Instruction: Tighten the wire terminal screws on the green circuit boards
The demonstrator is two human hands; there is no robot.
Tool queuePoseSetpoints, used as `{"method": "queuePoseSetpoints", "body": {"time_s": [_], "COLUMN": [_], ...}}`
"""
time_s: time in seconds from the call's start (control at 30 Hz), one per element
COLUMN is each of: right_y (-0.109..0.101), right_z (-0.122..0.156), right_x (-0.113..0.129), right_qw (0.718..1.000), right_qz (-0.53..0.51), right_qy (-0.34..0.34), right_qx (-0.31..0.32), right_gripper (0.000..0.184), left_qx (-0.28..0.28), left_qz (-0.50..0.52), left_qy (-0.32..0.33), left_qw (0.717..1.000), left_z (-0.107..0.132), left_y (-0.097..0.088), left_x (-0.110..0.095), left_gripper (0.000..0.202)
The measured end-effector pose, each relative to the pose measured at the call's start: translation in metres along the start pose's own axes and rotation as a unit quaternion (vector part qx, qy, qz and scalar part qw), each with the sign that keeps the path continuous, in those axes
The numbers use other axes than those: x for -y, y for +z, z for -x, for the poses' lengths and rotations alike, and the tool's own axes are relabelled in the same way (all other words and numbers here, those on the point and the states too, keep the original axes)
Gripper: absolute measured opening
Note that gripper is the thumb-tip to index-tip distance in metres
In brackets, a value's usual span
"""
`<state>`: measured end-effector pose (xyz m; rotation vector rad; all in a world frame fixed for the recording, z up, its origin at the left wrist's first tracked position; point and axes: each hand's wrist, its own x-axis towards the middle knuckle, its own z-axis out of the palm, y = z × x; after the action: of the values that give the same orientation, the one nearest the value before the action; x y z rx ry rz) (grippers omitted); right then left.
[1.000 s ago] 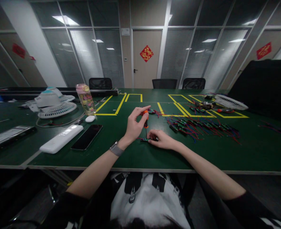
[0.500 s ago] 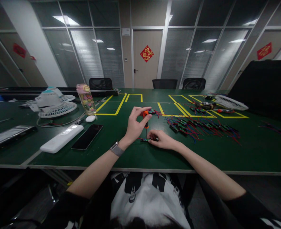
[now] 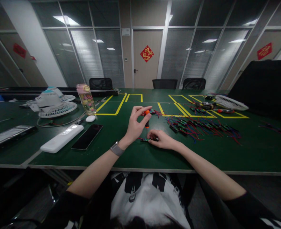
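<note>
My left hand [image 3: 136, 123] grips the orange-and-black handle of a screwdriver [image 3: 147, 122] between thumb and fingers. The screwdriver stands upright, its thin shaft pointing down at a small green circuit board [image 3: 144, 140] on the table. Fingers of my right hand [image 3: 161, 139] are closed on the right end of that board, close beside the shaft. A few wires show at the board's left end. Whether the tip sits in a screw is too small to tell. Behind my left hand lies another little board with red and blue wires [image 3: 152, 111].
Several wired circuit boards [image 3: 202, 125] lie in a heap to the right. Left of my hands are a black phone [image 3: 87, 136], a white oblong device [image 3: 62, 138], a clear bottle [image 3: 86, 100] and white fans [image 3: 56, 105]. A dark monitor-like panel [image 3: 264, 92] stands at right.
The screwdriver's handle appears turned slightly within my left fingers, showing a different side. My right hand and the board stay in place.
</note>
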<state>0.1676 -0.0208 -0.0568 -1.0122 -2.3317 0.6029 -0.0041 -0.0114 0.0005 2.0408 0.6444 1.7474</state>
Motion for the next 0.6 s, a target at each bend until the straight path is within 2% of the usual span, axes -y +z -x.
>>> {"method": "queuePoseSetpoints", "body": {"time_s": [0.17, 0.43, 0.6], "right_y": [0.0003, -0.0007, -0.0012], "right_z": [-0.0001, 0.0002, 0.0000], "right_x": [-0.0018, 0.0009, 0.0012], "right_qw": [1.000, 1.000, 1.000], "right_qz": [0.005, 0.009, 0.014], "right_qy": [-0.002, 0.000, -0.004], "right_qx": [0.001, 0.000, 0.001], "right_gripper": [0.009, 0.009, 0.009], "left_qx": [0.038, -0.012, 0.027], "left_qz": [0.058, -0.024, 0.038], "left_qy": [-0.011, -0.002, -0.020], "left_qw": [0.998, 1.000, 0.999], "left_z": [-0.0002, 0.0000, -0.0011], "left_y": [-0.0008, -0.0005, -0.0008], "left_x": [-0.0012, -0.0017, -0.0021], "left_gripper": [0.035, 0.025, 0.032]}}
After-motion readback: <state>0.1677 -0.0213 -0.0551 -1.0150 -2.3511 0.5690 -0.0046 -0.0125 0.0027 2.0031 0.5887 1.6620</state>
